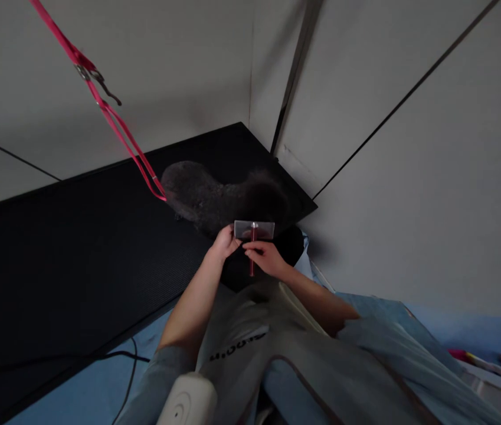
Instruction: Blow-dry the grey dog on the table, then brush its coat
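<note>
A dark furry dog (223, 198) lies on a black grooming table (77, 248), tied by a pink leash (113, 118) that runs up to the upper left. My right hand (265, 257) is closed round the red handle of a slicker brush (254, 231), whose flat silver head sits just above my fingers. My left hand (223, 242) touches the brush head's left edge and the dark fur beside it, fingers curled. Both hands are at the table's near right corner, close to the dog's hind end.
Grey wall panels (409, 177) meet in a corner behind the table. A black cable (130, 360) hangs below the table edge. I wear a grey apron (250, 342) over a light blue garment. A white device (188, 401) sits at my chest.
</note>
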Motion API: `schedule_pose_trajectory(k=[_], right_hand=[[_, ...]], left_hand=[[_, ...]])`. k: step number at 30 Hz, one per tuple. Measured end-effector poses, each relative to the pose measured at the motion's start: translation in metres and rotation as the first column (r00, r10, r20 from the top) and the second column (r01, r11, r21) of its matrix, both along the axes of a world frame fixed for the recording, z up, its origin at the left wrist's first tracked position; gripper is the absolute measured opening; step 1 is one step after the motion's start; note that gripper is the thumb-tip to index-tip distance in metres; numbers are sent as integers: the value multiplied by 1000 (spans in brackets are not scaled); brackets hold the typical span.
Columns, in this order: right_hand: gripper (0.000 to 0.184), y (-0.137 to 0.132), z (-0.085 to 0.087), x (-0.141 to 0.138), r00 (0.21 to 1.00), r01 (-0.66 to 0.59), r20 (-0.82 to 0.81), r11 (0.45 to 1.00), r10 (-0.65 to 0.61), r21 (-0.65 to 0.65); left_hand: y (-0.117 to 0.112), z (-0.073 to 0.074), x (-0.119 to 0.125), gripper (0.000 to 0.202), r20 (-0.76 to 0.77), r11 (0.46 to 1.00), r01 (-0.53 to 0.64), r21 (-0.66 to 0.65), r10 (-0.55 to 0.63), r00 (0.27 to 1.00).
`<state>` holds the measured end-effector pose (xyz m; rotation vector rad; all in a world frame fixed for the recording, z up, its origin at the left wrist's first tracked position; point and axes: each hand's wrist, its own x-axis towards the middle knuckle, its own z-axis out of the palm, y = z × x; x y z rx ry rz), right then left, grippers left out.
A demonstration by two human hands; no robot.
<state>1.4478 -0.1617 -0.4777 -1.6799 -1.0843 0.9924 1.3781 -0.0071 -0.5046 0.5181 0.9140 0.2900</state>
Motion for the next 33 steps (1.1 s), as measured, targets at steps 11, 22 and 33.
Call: schedule_pose_trajectory(k=[11, 22, 33], right_hand=[[22, -15, 16, 2, 1000, 10, 24, 999, -9, -35], [22, -30, 19, 12, 999, 54, 4, 998, -54, 22], [24, 1, 23, 22, 979, 205, -4, 978, -205, 33]], left_hand=[[-13, 23, 0, 12, 92, 979, -73, 189, 56, 994], [18, 121, 21, 26, 10, 639, 182, 747, -285, 958], [73, 115, 89, 21, -205, 674, 371, 639, -316, 927]])
